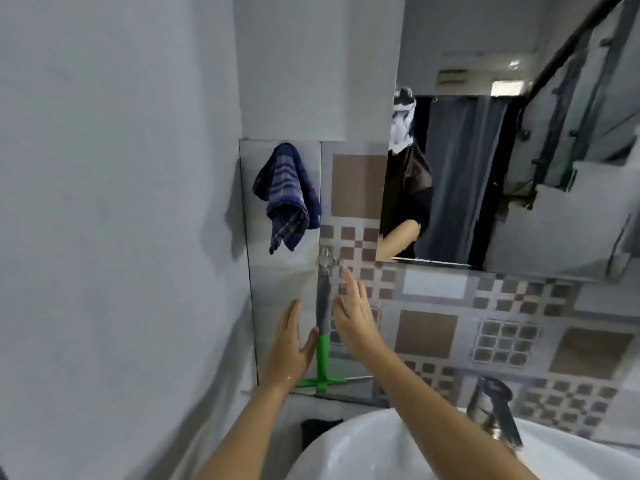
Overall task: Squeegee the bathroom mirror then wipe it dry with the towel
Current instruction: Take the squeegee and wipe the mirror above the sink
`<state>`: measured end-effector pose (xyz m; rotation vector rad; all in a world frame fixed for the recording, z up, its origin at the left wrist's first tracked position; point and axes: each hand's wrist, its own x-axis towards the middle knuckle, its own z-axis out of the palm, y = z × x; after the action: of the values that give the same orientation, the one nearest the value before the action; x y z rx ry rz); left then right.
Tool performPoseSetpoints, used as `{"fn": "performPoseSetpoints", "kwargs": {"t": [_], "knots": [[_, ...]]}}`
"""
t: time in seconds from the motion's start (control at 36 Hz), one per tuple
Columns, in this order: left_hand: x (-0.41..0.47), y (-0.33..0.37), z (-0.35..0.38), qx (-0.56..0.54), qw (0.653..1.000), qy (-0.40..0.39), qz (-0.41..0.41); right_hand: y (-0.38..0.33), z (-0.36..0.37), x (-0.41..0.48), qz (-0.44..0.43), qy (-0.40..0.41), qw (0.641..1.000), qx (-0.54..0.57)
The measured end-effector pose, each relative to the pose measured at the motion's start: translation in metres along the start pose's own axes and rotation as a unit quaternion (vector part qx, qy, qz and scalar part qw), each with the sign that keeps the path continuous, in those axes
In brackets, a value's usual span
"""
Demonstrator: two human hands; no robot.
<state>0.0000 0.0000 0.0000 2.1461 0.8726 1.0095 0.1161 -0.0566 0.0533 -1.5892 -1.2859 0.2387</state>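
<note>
A: Hanging from a clear wall hook [325, 255], squeegee [322, 327] on the tiled wall just left of the mirror [502, 174]. Long axis vertical: grey handle up, green neck below, green blade crosswise at the bottom, just above the sink [363, 441] ledge.

B: Hands?

A: Left hand [289, 348] on the near left of the handle, fingers straight and spread, thumb at the grey-green joint. Touching or a hair apart: cannot tell. Right hand [353, 317] on the right of the handle, fingers loosely extended toward the hook, fully uncurled. Nothing gripped in either.

B: Nearer hand?

A: Both flanking the shaft; handle straight between the two palms. Left thumb closest to the shaft; right fingertips closest to the hook end.

B: Key relation for the pickup?

A: Judged: handle running up-down between the hands, hooked at the top, so closing around the shaft and lifting upward off the hook before swinging right to the glass.

B: Towel?

A: Blue plaid towel [287, 195] hung on the wall up and left of the squeegee, well apart from both hands. Untouched.

B: Progress?

A: Judged at the very start: squeegee not yet off the hook, mirror not yet wiped.
</note>
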Motion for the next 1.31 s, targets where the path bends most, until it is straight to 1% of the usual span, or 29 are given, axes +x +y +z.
{"fn": "performPoseSetpoints", "kwargs": {"t": [0.17,0.28,0.33,0.42,0.47,0.67,0.75,0.81,0.86,0.94,1.0,1.14,1.22,1.31], "knots": [[-0.005,-0.047,0.032,-0.073,0.993,-0.062,-0.068,0.030,0.042,0.003,0.075,0.020,0.996,0.034],[-0.005,-0.064,0.047,-0.160,0.975,-0.109,-0.107,0.044,0.058,0.004,0.085,0.039,0.994,0.059],[-0.006,-0.064,0.053,-0.208,0.965,-0.128,-0.100,0.046,0.062,0.003,0.085,0.048,0.992,0.074],[-0.008,-0.059,0.058,-0.260,0.953,-0.121,-0.099,0.046,0.064,0.004,0.086,0.062,0.991,0.084],[-0.009,-0.059,0.060,-0.266,0.953,-0.109,-0.095,0.044,0.063,0.004,0.090,0.069,0.989,0.095],[-0.019,-0.044,0.051,-0.204,0.973,-0.095,-0.059,0.035,0.053,-0.007,0.078,0.073,0.990,0.092],[-0.018,-0.037,0.043,-0.141,0.984,-0.097,-0.043,0.030,0.042,-0.012,0.076,0.097,0.986,0.114],[-0.016,-0.027,0.038,-0.099,0.988,-0.114,-0.026,0.025,0.028,-0.016,0.074,0.112,0.980,0.144],[-0.015,-0.016,0.032,-0.057,0.990,-0.129,-0.002,0.022,0.010,-0.020,0.052,0.130,0.979,0.151],[-0.014,0.003,0.023,-0.011,0.988,-0.144,0.052,0.016,-0.018,-0.023,0.014,0.158,0.976,0.147],[-0.013,0.018,0.019,0.017,0.986,-0.153,0.060,0.009,-0.039,-0.026,0.002,0.170,0.973,0.155],[-0.013,0.065,0.012,0.051,0.983,-0.169,0.061,-0.003,-0.100,-0.036,-0.021,0.203,0.964,0.169],[-0.009,0.087,0.011,0.083,0.975,-0.195,0.067,-0.002,-0.142,-0.046,-0.033,0.216,0.966,0.134],[-0.007,0.111,0.009,0.135,0.966,-0.206,0.077,0.004,-0.186,-0.056,-0.030,0.189,0.978,0.078]]}}
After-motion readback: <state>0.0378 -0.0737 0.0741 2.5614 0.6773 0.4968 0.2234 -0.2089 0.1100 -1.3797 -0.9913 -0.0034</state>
